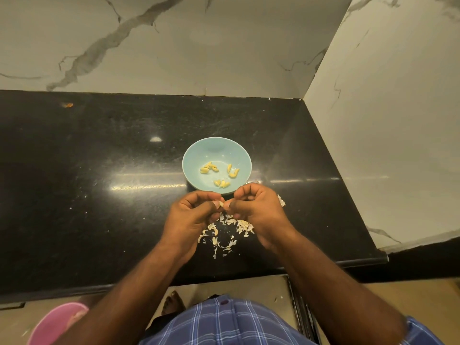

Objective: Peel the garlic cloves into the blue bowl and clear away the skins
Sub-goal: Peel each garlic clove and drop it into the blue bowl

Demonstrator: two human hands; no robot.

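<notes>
Worktop point(99, 195): black, polished, speckled; bounded by marble walls at rear and right.
Blue bowl point(196, 150): upright, near middle of worktop, closer to right edge than left; near rim partly covered by fingers.
Peeled cloves point(219, 174): yellow, loose on bowl floor in three small clusters, at left, right and near side.
Left hand point(191, 215): just in front of bowl, above worktop; fingers curled, thumb and fingertips pinching garlic clove.
Right hand point(256, 210): beside left hand, fingertips meeting it; fingers curled, thumb and forefinger pinching same garlic clove.
Garlic clove point(221, 204): pale, small, held between both hands just short of bowl's near rim; mostly hidden by fingers, degree of peeling not discernible.
Skins point(224, 232): pale papery flakes scattered on worktop below hands, between bowl and front edge; one further flake point(281, 200) beside right hand.
Pink dish point(53, 324): below worktop's front edge, at lower left, partly cut off.
Checked cloth point(224, 322): blue, on person, bottom centre.
</notes>
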